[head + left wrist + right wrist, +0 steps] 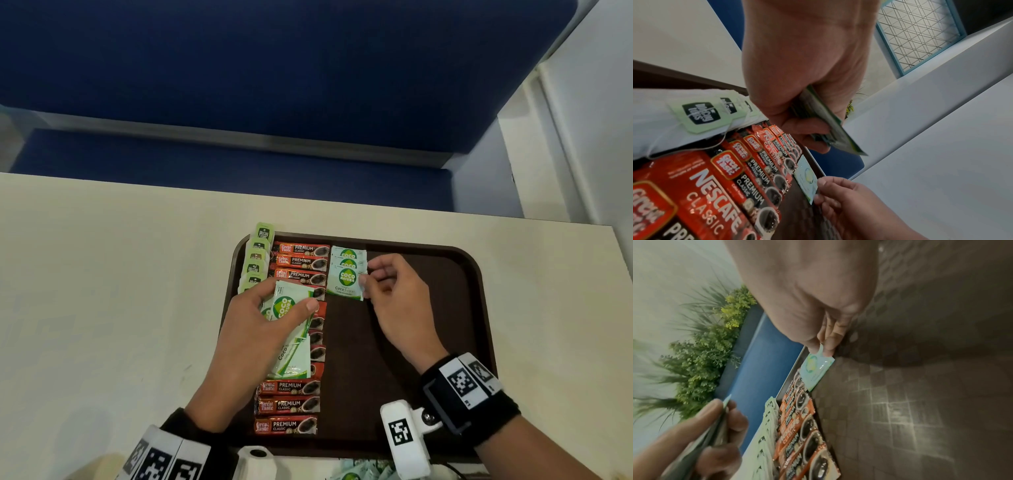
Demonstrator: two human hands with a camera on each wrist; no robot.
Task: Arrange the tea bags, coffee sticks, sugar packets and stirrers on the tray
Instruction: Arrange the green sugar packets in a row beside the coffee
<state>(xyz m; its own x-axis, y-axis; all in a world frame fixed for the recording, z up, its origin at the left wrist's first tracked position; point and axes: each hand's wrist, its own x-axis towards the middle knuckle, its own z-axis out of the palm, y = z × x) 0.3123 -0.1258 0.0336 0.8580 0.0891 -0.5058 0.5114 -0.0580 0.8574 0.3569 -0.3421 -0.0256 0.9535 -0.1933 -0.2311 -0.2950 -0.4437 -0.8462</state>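
A dark brown tray (455, 308) lies on the cream table. Green-tagged tea bags (257, 260) line its left edge, and beside them runs a column of red coffee sticks (299, 262). Three white-green sugar packets (346, 274) overlap at the tray's top middle. My right hand (387, 291) pinches the right edge of the nearest sugar packet (816, 368), which lies on the tray. My left hand (260, 329) grips a stack of sugar packets (291, 329) above the coffee column; in the left wrist view the stack (830, 128) sits between thumb and fingers.
More sugar packets (356, 472) lie on the table at the near edge, below the tray. A blue bench (239, 85) stands beyond the table's far edge. The right half of the tray shows bare brown surface.
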